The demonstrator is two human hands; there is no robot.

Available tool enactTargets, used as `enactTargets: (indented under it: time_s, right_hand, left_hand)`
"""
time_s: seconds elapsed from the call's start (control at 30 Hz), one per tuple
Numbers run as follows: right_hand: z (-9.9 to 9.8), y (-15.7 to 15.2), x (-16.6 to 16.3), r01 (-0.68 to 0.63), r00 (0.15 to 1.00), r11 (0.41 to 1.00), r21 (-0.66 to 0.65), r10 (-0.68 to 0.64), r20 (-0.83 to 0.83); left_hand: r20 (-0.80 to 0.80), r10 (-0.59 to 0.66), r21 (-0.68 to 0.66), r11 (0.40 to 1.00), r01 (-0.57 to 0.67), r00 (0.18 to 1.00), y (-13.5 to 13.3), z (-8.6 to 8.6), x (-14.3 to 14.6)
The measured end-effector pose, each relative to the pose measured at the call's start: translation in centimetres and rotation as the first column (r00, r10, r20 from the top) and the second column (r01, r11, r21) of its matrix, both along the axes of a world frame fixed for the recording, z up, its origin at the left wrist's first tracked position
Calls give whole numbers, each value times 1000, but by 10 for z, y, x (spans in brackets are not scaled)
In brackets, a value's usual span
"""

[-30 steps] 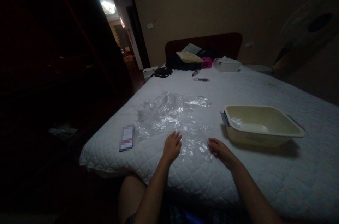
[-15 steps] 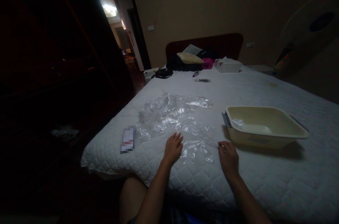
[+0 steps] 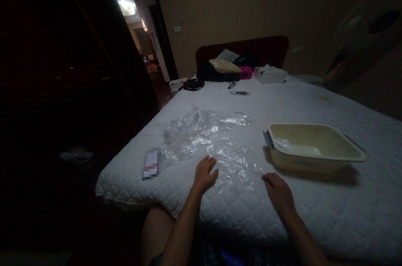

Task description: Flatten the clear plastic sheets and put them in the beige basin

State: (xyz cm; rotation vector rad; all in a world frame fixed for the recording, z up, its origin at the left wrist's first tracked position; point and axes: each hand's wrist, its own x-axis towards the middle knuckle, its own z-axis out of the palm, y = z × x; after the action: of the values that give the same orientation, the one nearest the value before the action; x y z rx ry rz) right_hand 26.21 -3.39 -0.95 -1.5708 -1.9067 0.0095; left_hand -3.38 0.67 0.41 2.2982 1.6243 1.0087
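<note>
A crumpled clear plastic sheet [image 3: 204, 134] lies spread on the white quilted bed [image 3: 314, 211]. My left hand [image 3: 204, 174] rests flat on the sheet's near edge, fingers apart, holding nothing. My right hand [image 3: 278, 190] lies knuckles up on the quilt at the sheet's near right corner. Its fingers are curled and seem to pinch that corner. My bare knee shows below the bed's edge.
A cream plastic basin [image 3: 301, 163] stands just right of the sheet, a scrap of plastic inside. A small packet [image 3: 151, 164] lies near the bed's left corner. Bags, clothes [image 3: 224, 71] and a white box [image 3: 270, 75] sit by the headboard. A fan [image 3: 367, 27] stands right; a lit doorway [image 3: 128, 6] lies far left.
My right hand slid right and toward me along the sheet's near edge, and the sheet's right corner stretched out with it. The left hand stayed in place.
</note>
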Motion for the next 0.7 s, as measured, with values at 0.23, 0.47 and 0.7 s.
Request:
enactTargets:
  time_s: [0.23,0.47,0.7]
  right_hand:
    - [1,4,-5,73,997,997,33,-73,-5]
    - [-1,6,-5,93,991,995,26,-95,92]
    - [-4,5,-7,130,988,989,63,-135,81]
  left_hand:
    - [74,13,30,999,-15,997,-1,-2,0]
    - [150,34,-8,999,-33,988,-1,0,0]
    - [259,-31,-8,999,34,965,7,-6,-7]
